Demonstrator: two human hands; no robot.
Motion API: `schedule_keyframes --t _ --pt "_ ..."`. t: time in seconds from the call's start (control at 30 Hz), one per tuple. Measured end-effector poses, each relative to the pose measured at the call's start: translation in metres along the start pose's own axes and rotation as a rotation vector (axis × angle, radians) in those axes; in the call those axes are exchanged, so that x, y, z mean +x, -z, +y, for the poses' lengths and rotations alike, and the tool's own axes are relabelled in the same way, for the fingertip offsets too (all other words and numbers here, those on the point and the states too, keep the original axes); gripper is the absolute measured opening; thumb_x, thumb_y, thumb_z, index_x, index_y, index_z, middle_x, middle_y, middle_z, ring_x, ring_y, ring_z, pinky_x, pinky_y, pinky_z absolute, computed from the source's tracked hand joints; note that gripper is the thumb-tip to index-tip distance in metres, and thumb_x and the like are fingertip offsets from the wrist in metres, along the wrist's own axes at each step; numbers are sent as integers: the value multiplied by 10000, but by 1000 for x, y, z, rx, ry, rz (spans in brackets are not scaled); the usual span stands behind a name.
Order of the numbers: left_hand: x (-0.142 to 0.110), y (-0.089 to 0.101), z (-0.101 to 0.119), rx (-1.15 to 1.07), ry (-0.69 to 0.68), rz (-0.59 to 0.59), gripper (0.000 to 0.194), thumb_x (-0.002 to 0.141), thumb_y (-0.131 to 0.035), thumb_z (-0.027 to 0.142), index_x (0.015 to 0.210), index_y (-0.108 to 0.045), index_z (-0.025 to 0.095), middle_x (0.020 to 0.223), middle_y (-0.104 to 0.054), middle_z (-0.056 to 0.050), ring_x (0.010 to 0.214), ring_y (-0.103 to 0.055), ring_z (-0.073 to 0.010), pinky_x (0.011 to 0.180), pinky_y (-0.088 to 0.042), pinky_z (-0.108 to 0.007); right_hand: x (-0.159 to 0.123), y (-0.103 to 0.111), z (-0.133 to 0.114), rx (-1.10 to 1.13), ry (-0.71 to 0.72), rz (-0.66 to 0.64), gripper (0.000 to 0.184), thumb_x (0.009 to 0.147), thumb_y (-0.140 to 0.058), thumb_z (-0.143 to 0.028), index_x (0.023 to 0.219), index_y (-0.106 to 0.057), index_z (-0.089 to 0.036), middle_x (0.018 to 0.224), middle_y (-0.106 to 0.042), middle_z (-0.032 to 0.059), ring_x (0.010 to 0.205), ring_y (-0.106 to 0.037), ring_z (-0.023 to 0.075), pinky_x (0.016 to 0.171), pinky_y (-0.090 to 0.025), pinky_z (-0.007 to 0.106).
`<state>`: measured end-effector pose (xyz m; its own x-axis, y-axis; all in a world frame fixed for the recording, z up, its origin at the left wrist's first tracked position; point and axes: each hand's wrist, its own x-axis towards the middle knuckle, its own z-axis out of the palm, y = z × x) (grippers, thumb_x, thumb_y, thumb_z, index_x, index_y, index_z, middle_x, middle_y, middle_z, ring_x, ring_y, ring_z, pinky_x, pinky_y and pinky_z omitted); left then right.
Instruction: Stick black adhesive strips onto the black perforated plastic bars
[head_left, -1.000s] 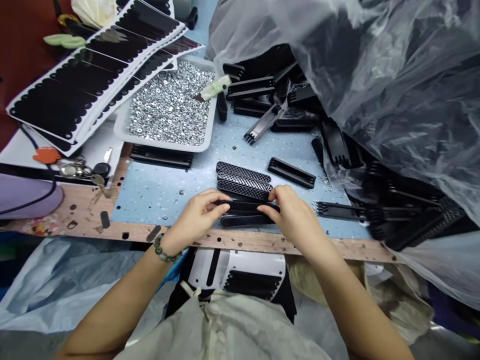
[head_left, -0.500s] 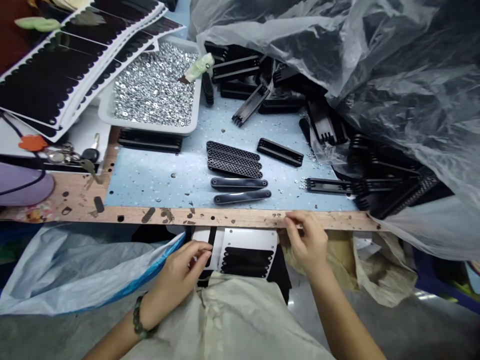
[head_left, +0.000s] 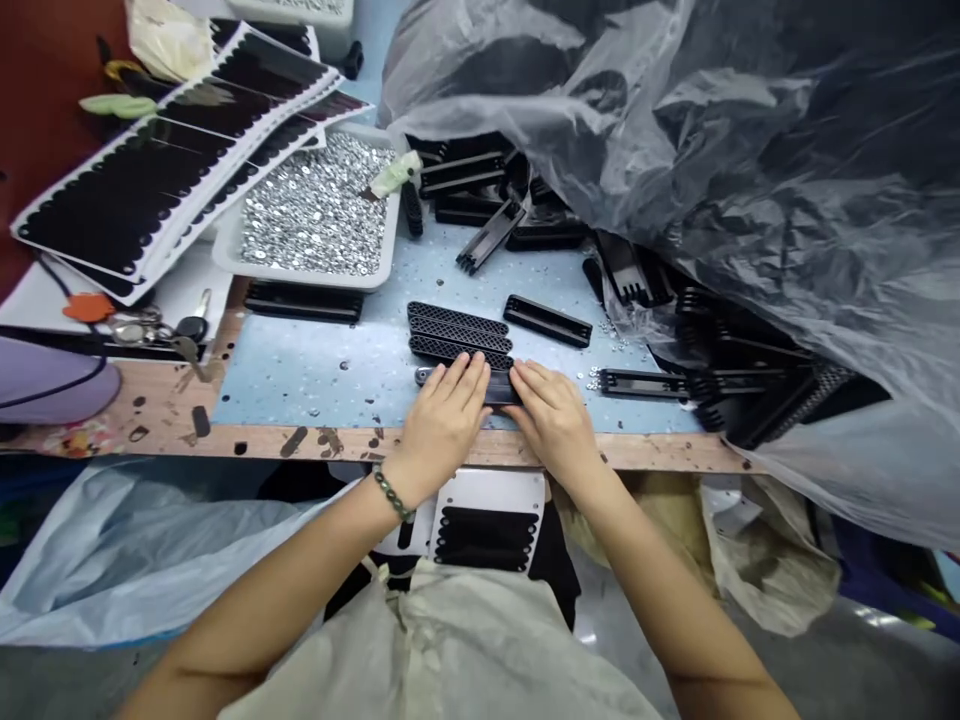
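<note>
My left hand [head_left: 446, 420] lies with its fingers stretched out over the glossy black bars [head_left: 500, 388] near the front edge of the table. My right hand [head_left: 553, 415], fingers extended and side by side, rests on the right end of the same bars. Much of these bars is hidden under both hands. Just behind my fingertips, several black bars with a lattice surface [head_left: 459, 328] lie side by side. A hollow black bar [head_left: 547, 320] sits beyond my right hand.
A white tray of small metal washers [head_left: 315, 215] stands at back left, beside black sticker sheets [head_left: 172, 150]. Keys [head_left: 193, 325] lie at left. Clear plastic bagging [head_left: 750, 200] covers the right side, with many black bars [head_left: 750, 370] spilling out. A sticker sheet [head_left: 487, 540] rests on my lap.
Both hands have moved up from the table edge and lap onto the glossy black bars, and their fingers have straightened. The camera view has shifted slightly.
</note>
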<state>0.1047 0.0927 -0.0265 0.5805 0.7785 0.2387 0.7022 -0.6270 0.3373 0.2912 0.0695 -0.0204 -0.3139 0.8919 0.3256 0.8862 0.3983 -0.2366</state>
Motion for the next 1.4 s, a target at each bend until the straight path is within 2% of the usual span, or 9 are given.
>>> schedule_keyframes --t 0.37,0.5,0.63,0.73,0.83,0.97,1.07,1.23,1.4 --pt "-1 11 -8 -113 -93 68 436 941 -392 166 1373 -422 110 1458 -402 -110 1390 -312 -248 1143 -272 -451 0 -2 4 13 46 59 175 923 -515 -224 1074 -596 -187 1065 -674 90 1079 -596 216 1016 -385 433" --pt "-48 33 -4 -413 159 190 324 906 -483 224 1219 -526 150 1259 -565 -120 1224 -497 -210 1056 -397 -381 -7 9 4 95 99 144 315 856 -624 -264 1144 -552 -158 1150 -591 149 1114 -543 255 966 -439 452" --pt "-126 30 7 -863 693 -220 275 929 -448 344 1123 -541 173 1045 -645 -82 777 -628 -124 707 -521 -252 -41 20 -15 323 107 349 393 776 -657 -81 1138 -566 -206 988 -631 72 926 -609 193 778 -523 359" --pt "-162 12 21 -1019 839 -476 415 892 -502 390 1254 -479 186 1178 -606 -103 720 -636 -111 660 -523 -243 -77 14 -40 566 96 149 366 789 -566 15 1092 -572 -190 884 -646 52 801 -620 155 669 -532 303" --pt "-169 4 30 -883 773 -447 397 875 -526 365 1233 -507 194 1098 -623 -74 656 -602 -96 666 -516 -249 -106 -4 -62 619 114 -34 358 808 -552 7 1118 -553 -172 906 -655 76 815 -617 162 684 -536 313" --pt "-161 3 11 -479 659 -89 379 892 -496 334 1233 -492 169 1168 -568 -109 997 -589 -185 896 -489 -332 -120 -24 -80 536 166 -88 364 825 -560 -36 1162 -544 -174 977 -666 91 906 -615 186 762 -534 347" --pt "-152 -10 -21 -385 541 -143 485 869 -535 379 1277 -445 133 1288 -501 -161 1248 -449 -276 1041 -393 -428 -123 -29 -87 418 203 -89 364 821 -580 -65 1166 -555 -181 1063 -658 95 1002 -594 217 877 -502 414" --pt "-139 -26 -46 -369 490 -234 444 773 -652 465 1079 -578 152 1073 -604 -132 1094 -550 -299 956 -447 -418 -140 -29 -79 290 -198 143 366 819 -605 -142 1174 -535 -199 1091 -580 120 1070 -540 251 904 -468 473" --pt "-140 -7 -18 -634 643 -158 302 809 -605 360 1034 -600 160 983 -626 -86 958 -599 -238 888 -482 -384 -156 -31 -69 649 -817 105 467 842 -602 -340 1256 -431 -208 1225 -513 142 1056 -552 235 770 -522 377"
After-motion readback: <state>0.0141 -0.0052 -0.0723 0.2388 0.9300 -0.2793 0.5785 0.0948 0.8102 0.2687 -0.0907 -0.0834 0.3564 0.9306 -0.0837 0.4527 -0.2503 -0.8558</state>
